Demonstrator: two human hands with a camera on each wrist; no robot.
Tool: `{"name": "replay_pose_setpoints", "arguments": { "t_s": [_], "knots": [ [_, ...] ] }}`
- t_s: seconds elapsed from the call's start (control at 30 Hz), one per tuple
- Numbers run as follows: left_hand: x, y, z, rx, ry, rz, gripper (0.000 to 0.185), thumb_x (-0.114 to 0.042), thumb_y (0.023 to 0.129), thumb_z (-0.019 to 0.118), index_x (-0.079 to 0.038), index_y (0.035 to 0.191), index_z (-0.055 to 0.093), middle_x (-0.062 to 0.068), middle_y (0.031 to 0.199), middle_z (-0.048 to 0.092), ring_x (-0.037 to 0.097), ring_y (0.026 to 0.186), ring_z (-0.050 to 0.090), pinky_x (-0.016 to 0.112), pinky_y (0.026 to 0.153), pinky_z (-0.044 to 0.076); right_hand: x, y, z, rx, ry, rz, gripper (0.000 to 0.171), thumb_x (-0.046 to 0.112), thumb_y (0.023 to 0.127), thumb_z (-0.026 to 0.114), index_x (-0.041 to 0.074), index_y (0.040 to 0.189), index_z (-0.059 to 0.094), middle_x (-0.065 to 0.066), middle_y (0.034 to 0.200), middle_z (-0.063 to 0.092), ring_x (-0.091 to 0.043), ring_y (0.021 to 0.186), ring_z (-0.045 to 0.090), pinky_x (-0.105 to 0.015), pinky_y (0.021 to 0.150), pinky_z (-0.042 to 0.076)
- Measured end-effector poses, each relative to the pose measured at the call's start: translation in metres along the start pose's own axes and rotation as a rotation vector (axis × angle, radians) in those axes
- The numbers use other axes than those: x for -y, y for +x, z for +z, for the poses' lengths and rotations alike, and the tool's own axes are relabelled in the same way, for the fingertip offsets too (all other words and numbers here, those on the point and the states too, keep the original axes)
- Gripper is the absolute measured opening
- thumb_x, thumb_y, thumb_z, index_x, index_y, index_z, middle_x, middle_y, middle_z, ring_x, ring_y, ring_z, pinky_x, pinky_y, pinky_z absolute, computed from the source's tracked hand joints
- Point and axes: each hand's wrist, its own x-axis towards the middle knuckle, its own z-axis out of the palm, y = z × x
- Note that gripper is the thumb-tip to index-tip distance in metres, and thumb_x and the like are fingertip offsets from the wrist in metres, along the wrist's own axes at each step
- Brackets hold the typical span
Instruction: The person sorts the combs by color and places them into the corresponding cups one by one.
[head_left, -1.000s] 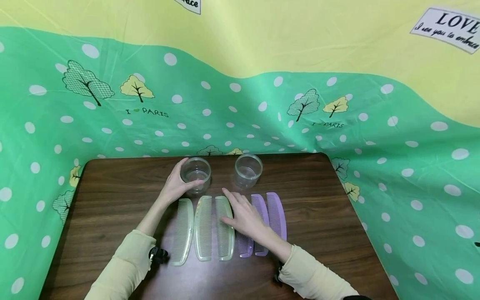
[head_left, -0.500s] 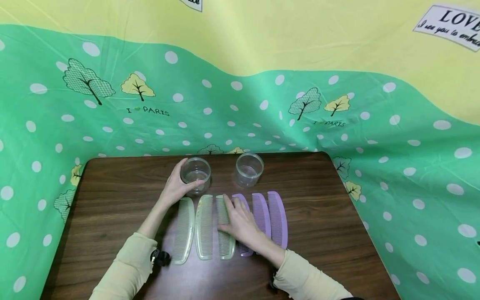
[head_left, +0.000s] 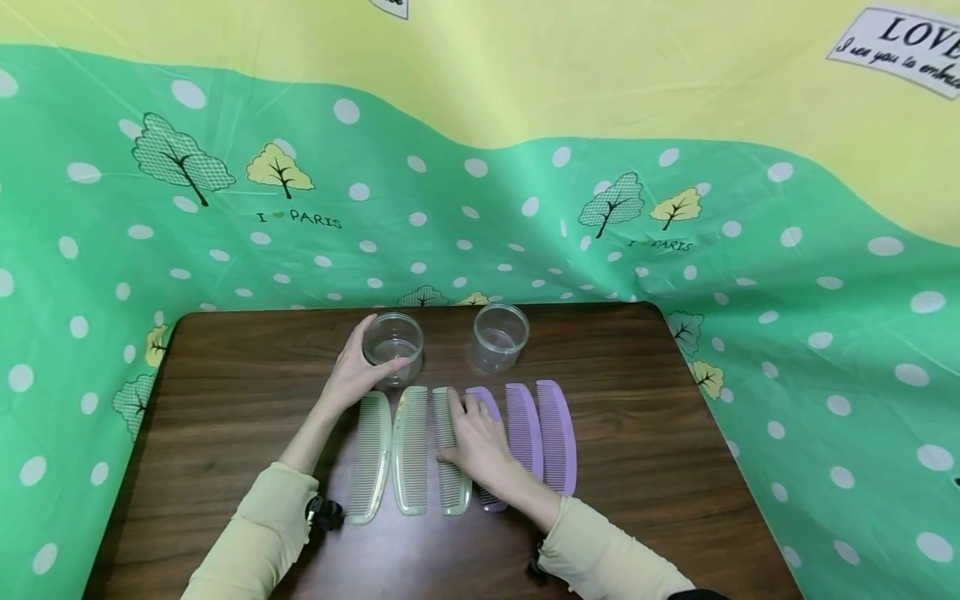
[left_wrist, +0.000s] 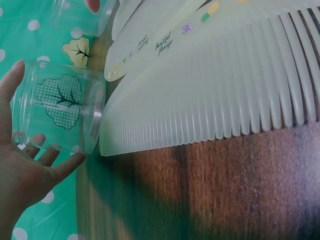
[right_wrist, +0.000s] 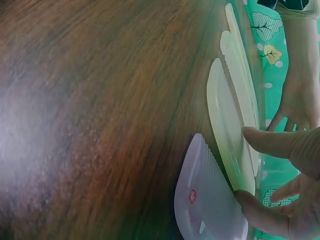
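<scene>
My left hand (head_left: 351,372) holds the near left clear glass jar (head_left: 397,327), thumb on its front and fingers round its far left side. The left wrist view shows this jar (left_wrist: 60,107) from the side. Lower down, my right hand (head_left: 477,443) pinches the third green comb (head_left: 454,493) between thumb and fingers, over its middle. That comb (right_wrist: 223,112) lies flat in the right wrist view, with the thumb at one edge and a fingertip at the other. Beside it a purple comb (head_left: 490,403) is partly hidden beneath the hand.
Two more green combs (head_left: 367,462) lie to the left, and two more purple combs (head_left: 557,437) to the right, all in one row. A second glass jar (head_left: 500,342) stands at the back of the brown table (head_left: 645,500). A patterned green and yellow cloth (head_left: 450,192) hangs behind.
My right hand has come down and left onto the third green comb, uncovering more of the purple combs. The left hand has stayed at its jar.
</scene>
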Motion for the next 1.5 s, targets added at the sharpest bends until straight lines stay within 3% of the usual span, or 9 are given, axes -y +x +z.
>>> {"name": "replay_pose_setpoints", "arguments": {
  "t_s": [0.3, 0.53, 0.83, 1.0, 1.13, 1.27, 1.5],
  "knots": [
    [0.002, 0.000, 0.000, 0.004, -0.004, -0.001, 0.112, -0.059, 0.081, 0.082, -0.031, 0.165, 0.014, 0.010, 0.172, 0.022, 0.039, 0.156, 0.026, 0.068, 0.119, 0.030, 0.003, 0.003, 0.001, 0.030, 0.040, 0.032, 0.113, 0.041, 0.063, 0.098, 0.003, 0.153, 0.042, -0.027, 0.138, 0.057, -0.044, 0.119, 0.062, -0.054, 0.081, 0.060],
    [-0.001, 0.000, 0.000, 0.005, 0.004, 0.002, 0.112, -0.060, 0.081, 0.082, -0.031, 0.165, 0.014, 0.010, 0.171, 0.022, 0.039, 0.156, 0.026, 0.069, 0.118, 0.030, 0.003, 0.005, 0.001, 0.045, 0.047, 0.050, 0.116, 0.041, 0.061, 0.099, 0.003, 0.155, 0.040, -0.027, 0.139, 0.056, -0.043, 0.113, 0.066, -0.052, 0.079, 0.060],
    [0.000, 0.001, 0.000, 0.008, -0.004, 0.002, 0.112, -0.060, 0.081, 0.081, -0.029, 0.165, 0.015, 0.010, 0.172, 0.021, 0.041, 0.156, 0.026, 0.070, 0.118, 0.029, 0.002, 0.012, -0.005, 0.141, 0.074, 0.106, 0.127, 0.043, 0.061, 0.099, 0.002, 0.160, 0.030, -0.032, 0.150, 0.049, -0.044, 0.109, 0.069, -0.054, 0.091, 0.058],
    [0.001, 0.002, 0.000, 0.003, -0.013, 0.013, 0.112, -0.058, 0.080, 0.083, -0.024, 0.165, 0.017, 0.011, 0.170, 0.024, 0.040, 0.155, 0.028, 0.069, 0.118, 0.030, 0.002, 0.015, -0.011, 0.187, 0.118, 0.123, 0.124, 0.040, 0.062, 0.099, -0.002, 0.157, 0.032, -0.034, 0.151, 0.048, -0.049, 0.120, 0.065, -0.057, 0.103, 0.053],
    [0.001, 0.002, 0.000, -0.003, -0.013, 0.014, 0.112, -0.057, 0.080, 0.083, -0.023, 0.165, 0.018, 0.011, 0.170, 0.026, 0.039, 0.154, 0.029, 0.068, 0.118, 0.030, -0.001, 0.018, -0.014, 0.221, 0.205, 0.128, 0.117, 0.034, 0.065, 0.098, -0.005, 0.154, 0.034, -0.032, 0.144, 0.055, -0.044, 0.125, 0.062, -0.055, 0.106, 0.051],
    [0.001, 0.002, 0.001, -0.005, -0.012, 0.011, 0.112, -0.057, 0.080, 0.083, -0.024, 0.164, 0.018, 0.010, 0.170, 0.026, 0.039, 0.154, 0.029, 0.068, 0.118, 0.030, -0.005, 0.021, -0.016, 0.259, 0.312, 0.148, 0.103, 0.023, 0.069, 0.096, -0.005, 0.150, 0.038, -0.023, 0.126, 0.065, -0.035, 0.112, 0.067, -0.047, 0.096, 0.057],
    [0.002, 0.003, 0.001, -0.002, -0.018, 0.007, 0.112, -0.059, 0.080, 0.083, -0.025, 0.164, 0.018, 0.010, 0.170, 0.025, 0.040, 0.155, 0.028, 0.069, 0.117, 0.030, -0.009, 0.023, -0.019, 0.300, 0.422, 0.180, 0.077, 0.013, 0.076, 0.091, 0.000, 0.138, 0.046, -0.014, 0.096, 0.067, -0.020, 0.073, 0.068, -0.030, 0.055, 0.057]
  ]
}}
